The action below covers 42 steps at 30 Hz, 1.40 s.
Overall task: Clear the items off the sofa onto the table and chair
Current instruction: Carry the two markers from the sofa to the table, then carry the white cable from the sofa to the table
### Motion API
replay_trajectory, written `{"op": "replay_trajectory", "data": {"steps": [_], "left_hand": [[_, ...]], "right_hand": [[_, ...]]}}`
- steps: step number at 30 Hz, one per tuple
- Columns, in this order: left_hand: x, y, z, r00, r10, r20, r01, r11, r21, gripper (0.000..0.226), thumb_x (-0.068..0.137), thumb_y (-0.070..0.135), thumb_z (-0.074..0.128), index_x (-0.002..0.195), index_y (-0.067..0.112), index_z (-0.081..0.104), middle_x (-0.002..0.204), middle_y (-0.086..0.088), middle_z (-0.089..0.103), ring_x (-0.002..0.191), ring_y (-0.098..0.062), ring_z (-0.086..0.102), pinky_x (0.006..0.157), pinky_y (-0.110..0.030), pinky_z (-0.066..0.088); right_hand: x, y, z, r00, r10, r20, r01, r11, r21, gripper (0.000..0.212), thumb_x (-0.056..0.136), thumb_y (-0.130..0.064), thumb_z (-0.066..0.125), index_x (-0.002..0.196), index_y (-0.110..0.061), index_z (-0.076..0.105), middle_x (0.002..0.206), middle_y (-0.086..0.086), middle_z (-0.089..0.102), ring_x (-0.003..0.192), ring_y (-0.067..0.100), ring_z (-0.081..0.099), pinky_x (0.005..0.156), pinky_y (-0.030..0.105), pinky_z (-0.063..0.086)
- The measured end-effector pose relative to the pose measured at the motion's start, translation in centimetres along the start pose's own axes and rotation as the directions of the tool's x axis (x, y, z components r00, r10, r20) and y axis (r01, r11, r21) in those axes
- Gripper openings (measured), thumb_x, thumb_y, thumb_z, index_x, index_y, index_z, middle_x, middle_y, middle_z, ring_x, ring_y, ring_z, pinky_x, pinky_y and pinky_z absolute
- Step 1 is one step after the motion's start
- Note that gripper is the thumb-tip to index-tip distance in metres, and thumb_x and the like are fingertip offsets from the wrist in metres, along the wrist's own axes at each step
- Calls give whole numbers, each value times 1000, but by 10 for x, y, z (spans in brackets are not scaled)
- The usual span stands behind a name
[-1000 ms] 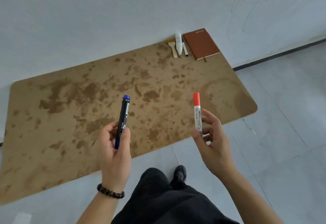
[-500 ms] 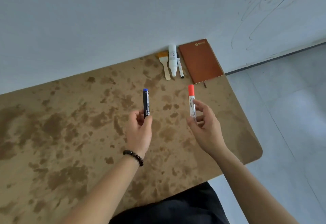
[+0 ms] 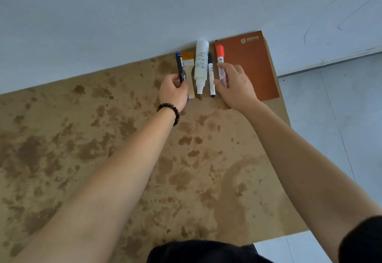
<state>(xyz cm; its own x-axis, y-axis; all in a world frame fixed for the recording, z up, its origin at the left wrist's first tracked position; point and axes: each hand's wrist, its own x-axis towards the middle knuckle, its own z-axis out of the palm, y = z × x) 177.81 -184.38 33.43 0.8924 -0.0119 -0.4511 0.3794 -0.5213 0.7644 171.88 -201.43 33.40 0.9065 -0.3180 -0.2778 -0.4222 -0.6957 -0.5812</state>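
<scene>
My left hand (image 3: 174, 92) grips a dark marker with a blue cap (image 3: 179, 66), held low at the far edge of the brown mottled table (image 3: 124, 159), just left of a small brush (image 3: 188, 60). My right hand (image 3: 234, 85) holds a white marker with a red cap (image 3: 220, 60) beside the brown notebook (image 3: 252, 64). Between the two hands lie a white bottle (image 3: 201, 64) and a white pen with a black cap (image 3: 210, 74). Whether either held marker touches the table I cannot tell.
The table stands against a pale wall (image 3: 144, 14). Grey tiled floor (image 3: 330, 118) lies to the right of the table's edge. The notebook sits at the far right corner of the table.
Both hands have reached forward from the near side of the table to the row of items by the wall, carrying the two markers; the camera has moved closer too.
</scene>
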Motion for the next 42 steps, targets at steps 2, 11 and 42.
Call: {"op": "replay_trajectory", "data": {"steps": [2,11,42], "left_hand": [[9,3,12,994,76,83,-82,994,69,34,92,21,59,125,17,58,103,8,61,93,-10,60,76,-19,50],[18,-19,31,960,200,197,-257,909,329,58,95,25,52,149,32,32,110,-6,36,107,-22,41,100,-32,40],[-446,-126,-153,777,-143,-613,87,989,-120,44,92,14,59,132,26,45,118,15,59,108,-2,57,84,-15,49]], "right_hand": [[9,3,1,996,-45,76,51,996,-71,55,98,-38,51,149,-22,37,147,5,40,126,26,48,96,38,44],[9,26,8,984,-140,114,143,989,-22,57,96,-28,56,149,-13,40,152,6,32,132,33,35,108,38,33],[-348,-46,3,883,-391,260,251,861,443,54,94,-49,49,145,-38,36,125,-33,47,116,1,53,89,24,49]]}}
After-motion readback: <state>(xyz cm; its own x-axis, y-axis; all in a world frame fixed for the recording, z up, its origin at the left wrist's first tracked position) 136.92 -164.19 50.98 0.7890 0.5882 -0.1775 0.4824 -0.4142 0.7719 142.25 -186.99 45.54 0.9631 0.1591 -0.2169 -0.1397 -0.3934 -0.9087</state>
